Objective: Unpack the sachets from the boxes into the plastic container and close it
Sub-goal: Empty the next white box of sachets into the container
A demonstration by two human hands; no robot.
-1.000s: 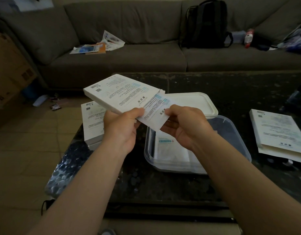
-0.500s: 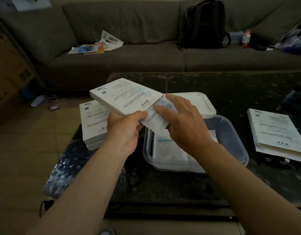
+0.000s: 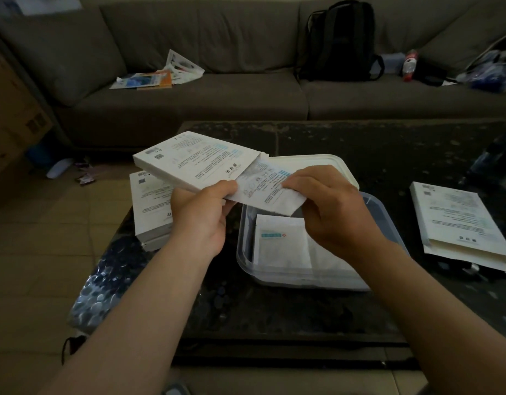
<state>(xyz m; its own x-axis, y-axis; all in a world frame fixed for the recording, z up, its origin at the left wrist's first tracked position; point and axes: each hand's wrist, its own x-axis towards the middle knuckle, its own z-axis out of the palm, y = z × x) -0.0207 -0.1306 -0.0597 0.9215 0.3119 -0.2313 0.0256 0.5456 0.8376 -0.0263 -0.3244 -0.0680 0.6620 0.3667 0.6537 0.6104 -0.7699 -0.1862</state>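
Note:
My left hand [image 3: 202, 216] grips a flat white box [image 3: 189, 159] by its near edge, held above the table's left side. A white sachet [image 3: 264, 186] sticks halfway out of the box's open right end, and my right hand [image 3: 330, 208] pinches it. Just below stands the clear plastic container [image 3: 388, 220], with white sachets [image 3: 281, 243] lying flat inside. Its white lid [image 3: 320, 166] leans behind it, partly hidden by the box and my right hand.
A stack of white boxes [image 3: 149, 206] lies at the left on the dark glass table [image 3: 374, 155]. More flat boxes [image 3: 457, 220] lie at the right. Behind is a grey sofa [image 3: 206, 101] with papers, a black backpack [image 3: 341, 41] and a bottle.
My right hand reached into the box's open end, took hold of the sachet and has drawn it farther out to the right. The box stayed in my left hand.

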